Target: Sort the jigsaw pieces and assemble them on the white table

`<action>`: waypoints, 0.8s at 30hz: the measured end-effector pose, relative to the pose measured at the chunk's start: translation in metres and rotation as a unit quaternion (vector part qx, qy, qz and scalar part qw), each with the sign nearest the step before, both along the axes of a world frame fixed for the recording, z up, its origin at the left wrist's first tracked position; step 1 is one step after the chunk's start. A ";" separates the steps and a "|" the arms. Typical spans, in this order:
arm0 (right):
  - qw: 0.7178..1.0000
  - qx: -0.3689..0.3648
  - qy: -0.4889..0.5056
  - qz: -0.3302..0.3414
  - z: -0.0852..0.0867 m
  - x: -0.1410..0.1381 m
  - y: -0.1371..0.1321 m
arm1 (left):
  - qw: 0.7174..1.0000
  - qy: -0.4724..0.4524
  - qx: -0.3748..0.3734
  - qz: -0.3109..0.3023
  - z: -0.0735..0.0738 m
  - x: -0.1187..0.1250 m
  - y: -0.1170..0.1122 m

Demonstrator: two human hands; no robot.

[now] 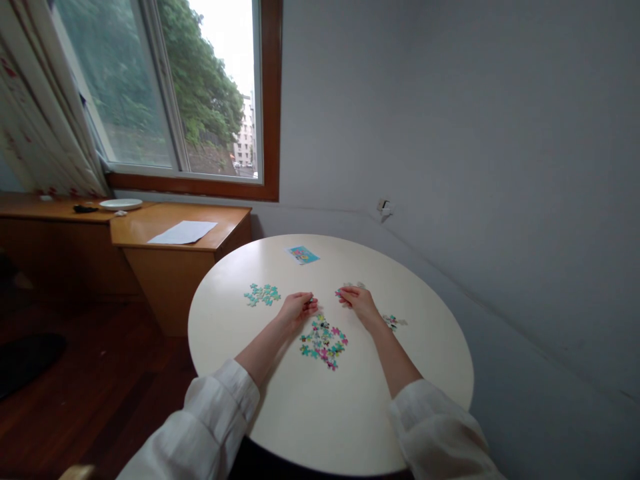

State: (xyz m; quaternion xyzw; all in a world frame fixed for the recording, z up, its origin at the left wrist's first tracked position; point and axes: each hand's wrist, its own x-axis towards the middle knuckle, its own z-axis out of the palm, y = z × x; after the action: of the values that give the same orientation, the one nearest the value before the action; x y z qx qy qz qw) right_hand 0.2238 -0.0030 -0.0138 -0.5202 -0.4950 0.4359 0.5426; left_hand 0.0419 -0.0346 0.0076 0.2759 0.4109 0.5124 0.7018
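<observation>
My left hand [299, 307] is closed in a pinch, with a small jigsaw puzzle piece [311, 299] between its fingertips. To its right, my right hand [357, 301] pinches another puzzle piece [339, 293], partly hidden by the fingers. Just below and between the hands, a loose pile of pink, green and yellow puzzle pieces [324, 341] lies on the white round table [325, 413]. A group of mostly turquoise pieces [263, 294] is spread left of my left hand. Pale pieces [361, 285] show behind my right hand, and a smaller cluster [393, 322] lies beside my right forearm.
A blue picture card [303, 255] lies near the table's far edge. Left of the table stands a wooden desk [230, 227] with a paper sheet [183, 232] and a white plate [121, 204]. A wall with a socket [385, 207] rises behind and to the right.
</observation>
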 end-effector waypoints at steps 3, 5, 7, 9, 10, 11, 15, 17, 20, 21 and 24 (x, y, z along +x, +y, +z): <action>1.000 -0.009 -0.013 0.026 0.003 0.000 -0.004 | 1.000 0.007 0.002 0.002 0.000 -0.001 0.000; 0.998 -0.012 -0.037 0.054 0.006 -0.001 -0.007 | 1.000 0.009 0.004 0.004 0.001 -0.001 0.000; 0.994 -0.008 -0.067 0.083 0.007 -0.002 -0.010 | 1.000 0.010 0.004 0.004 0.001 0.000 -0.001; 0.989 -0.002 -0.098 0.114 0.008 -0.003 -0.012 | 1.000 0.010 0.003 0.006 0.002 0.000 -0.001; 0.985 0.000 -0.111 0.131 0.007 -0.004 -0.013 | 1.000 0.011 0.002 0.006 0.002 0.000 -0.001; 0.982 0.000 -0.121 0.148 0.007 -0.004 -0.014 | 1.000 0.012 0.001 0.007 0.002 0.001 -0.001; 0.971 -0.017 -0.135 0.197 0.004 -0.004 -0.015 | 1.000 0.012 0.002 0.008 0.002 0.001 0.000; 0.968 -0.023 -0.139 0.208 0.003 -0.003 -0.015 | 1.000 0.010 0.003 0.009 0.001 0.001 0.000; 0.962 -0.019 -0.162 0.218 0.003 -0.002 -0.015 | 1.000 0.007 0.002 0.007 0.001 0.001 0.000; 0.960 -0.016 -0.171 0.220 0.003 -0.002 -0.015 | 1.000 0.006 0.002 0.007 0.001 0.001 0.000; 0.956 -0.005 -0.190 0.224 0.002 -0.002 -0.014 | 1.000 0.007 0.005 0.007 0.001 0.001 0.000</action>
State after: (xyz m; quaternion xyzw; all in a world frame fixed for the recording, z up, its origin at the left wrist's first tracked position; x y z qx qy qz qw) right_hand 0.2216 -0.0175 -0.0118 -0.4716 -0.6904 0.4422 0.3245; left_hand 0.0428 -0.0348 0.0091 0.2798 0.4149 0.5176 0.6941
